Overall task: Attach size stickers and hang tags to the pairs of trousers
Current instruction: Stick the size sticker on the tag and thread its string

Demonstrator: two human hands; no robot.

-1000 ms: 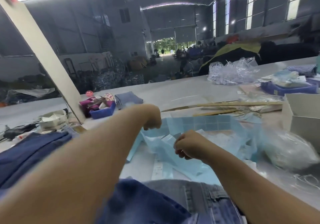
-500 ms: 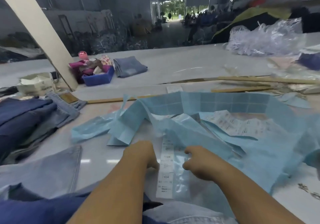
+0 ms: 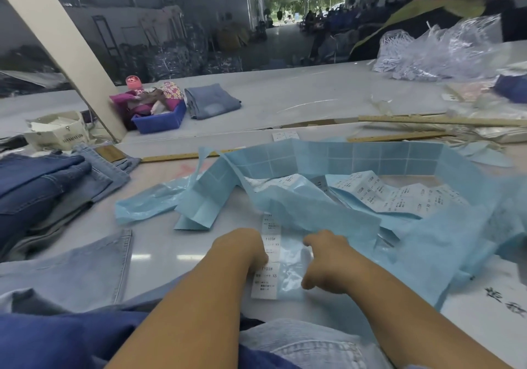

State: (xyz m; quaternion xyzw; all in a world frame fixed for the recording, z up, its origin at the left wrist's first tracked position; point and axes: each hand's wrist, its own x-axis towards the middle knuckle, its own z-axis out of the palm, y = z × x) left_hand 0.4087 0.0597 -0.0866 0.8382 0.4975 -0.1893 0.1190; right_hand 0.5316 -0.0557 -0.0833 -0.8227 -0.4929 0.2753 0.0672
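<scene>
A strip of white size stickers [image 3: 267, 266] on light blue backing lies on the table just in front of me. My left hand [image 3: 242, 250] rests on the strip's left edge, fingers curled down onto it. My right hand [image 3: 325, 260] presses on the blue backing paper [image 3: 322, 206] to the right of the strip, thumb pointing left. More printed stickers [image 3: 399, 197] lie further right in the crumpled backing. Light denim trousers [image 3: 302, 346] lie under my forearms, with another light pair [image 3: 71, 268] at the left.
A stack of folded dark and light jeans [image 3: 42, 186] sits at the left. Behind it stand a cream box [image 3: 57, 134], a blue bin [image 3: 159, 120] and folded jeans [image 3: 211, 100]. Wooden rulers [image 3: 427, 120] and clear plastic [image 3: 439, 49] lie at the right.
The view tilted down toward the table. Both hands came back from the raised blue paper and settled low on the sticker strip, where they have stayed for the last half second.
</scene>
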